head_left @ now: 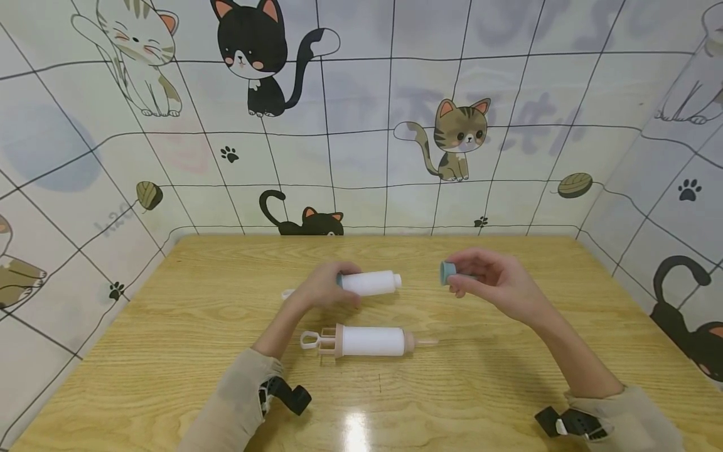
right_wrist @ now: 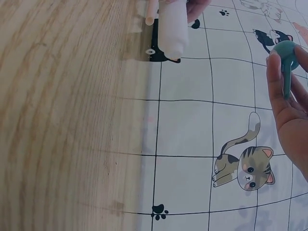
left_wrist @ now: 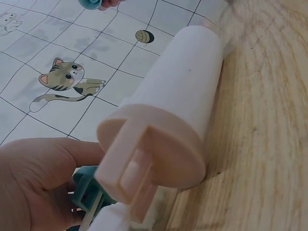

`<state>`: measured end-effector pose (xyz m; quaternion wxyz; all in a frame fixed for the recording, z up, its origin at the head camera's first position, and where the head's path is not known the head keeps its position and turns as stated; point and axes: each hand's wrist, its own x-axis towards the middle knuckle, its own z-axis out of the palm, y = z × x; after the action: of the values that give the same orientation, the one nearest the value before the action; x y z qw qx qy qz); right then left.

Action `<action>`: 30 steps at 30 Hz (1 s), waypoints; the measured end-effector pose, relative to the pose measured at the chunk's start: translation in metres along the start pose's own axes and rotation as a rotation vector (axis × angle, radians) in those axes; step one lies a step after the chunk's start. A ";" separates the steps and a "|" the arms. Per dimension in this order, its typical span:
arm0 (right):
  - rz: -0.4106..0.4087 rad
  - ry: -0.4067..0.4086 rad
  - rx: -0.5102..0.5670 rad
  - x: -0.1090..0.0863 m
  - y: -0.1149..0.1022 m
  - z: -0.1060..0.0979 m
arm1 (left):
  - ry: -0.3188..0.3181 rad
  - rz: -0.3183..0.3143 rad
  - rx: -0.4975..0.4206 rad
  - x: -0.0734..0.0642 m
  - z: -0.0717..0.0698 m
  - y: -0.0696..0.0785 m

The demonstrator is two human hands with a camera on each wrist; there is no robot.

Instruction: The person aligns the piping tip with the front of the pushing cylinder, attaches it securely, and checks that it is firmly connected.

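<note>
My left hand (head_left: 327,285) grips a white-barrelled syringe (head_left: 369,284) around its teal collar (left_wrist: 86,185). The syringe lies almost level, with its narrow bare white neck pointing right and its plunger end showing past the hand on the left. A teal nozzle cap (head_left: 448,272) is pinched between the thumb and fingers of my right hand (head_left: 499,282). Its wide mouth faces the white neck across a gap, and in the right wrist view its thin spout (right_wrist: 287,79) runs back toward the palm.
Nearer the front lies a second syringe (head_left: 373,341), white with beige ends, a pull-ring plunger on the left and a thin clear tip on the right. The wooden table (head_left: 452,402) meets a cat-printed cloth (head_left: 361,157) at the back and sides.
</note>
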<state>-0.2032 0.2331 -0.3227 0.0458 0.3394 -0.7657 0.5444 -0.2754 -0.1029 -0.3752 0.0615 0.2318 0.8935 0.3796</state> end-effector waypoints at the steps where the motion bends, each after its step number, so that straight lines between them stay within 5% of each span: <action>1: 0.000 0.000 0.003 0.000 0.000 0.000 | 0.007 0.013 -0.005 0.000 -0.001 0.000; 30: -0.011 -0.017 0.034 0.000 0.005 0.004 | 0.128 0.200 0.008 -0.022 -0.015 0.034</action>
<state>-0.2047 0.2300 -0.3281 0.0365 0.3490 -0.7549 0.5542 -0.2478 -0.1026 -0.3421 -0.0348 0.2951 0.8697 0.3941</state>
